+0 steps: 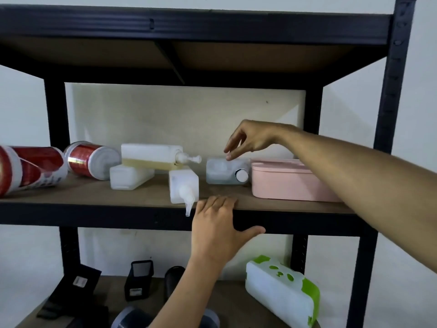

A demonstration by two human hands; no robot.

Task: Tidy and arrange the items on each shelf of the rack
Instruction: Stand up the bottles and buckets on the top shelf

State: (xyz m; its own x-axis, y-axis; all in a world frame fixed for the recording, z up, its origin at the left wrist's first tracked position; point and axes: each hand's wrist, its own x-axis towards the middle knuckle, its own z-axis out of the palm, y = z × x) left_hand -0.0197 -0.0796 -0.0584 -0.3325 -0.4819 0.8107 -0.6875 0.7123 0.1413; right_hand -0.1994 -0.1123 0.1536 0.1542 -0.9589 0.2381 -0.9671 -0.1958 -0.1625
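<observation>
My left hand (216,229) rests on the front edge of the middle shelf (94,192), a brown board in a black metal rack (390,91). Its fingers lie flat on the board, the thumb spread out along the black front rail, holding nothing. Below that hand, on the lower shelf (236,301), I count one white box with a green lid and a panda face (281,292) lying tilted to its right, and several black items to its left, among them a small upright black bin (139,279); the rest are too dark to name.

Just left of my left fingertips lies a white pump bottle (183,188), on its side, its nozzle poking past the shelf edge. Beyond it are two more white pump bottles: a short one (130,177) flat on the board and a longer one (151,157) propped across it, holding yellowish liquid. That makes three. Further left lie two red and white cylindrical tubs (91,160), both tipped over, the nearer one (30,169) cut by the picture's edge.

My right hand (250,139) hangs over a small clear jug with a white cap (227,171), lying on its side. The fingers are loosely curled downward, their tips touching or just above the jug's top; I cannot tell which, and they grip nothing. Right of the jug, touching it, sits one pink lidded box (290,183), under my forearm.

Behind the rack stands a plain whitish wall (165,119), with the top shelf's brown underside overhead.
</observation>
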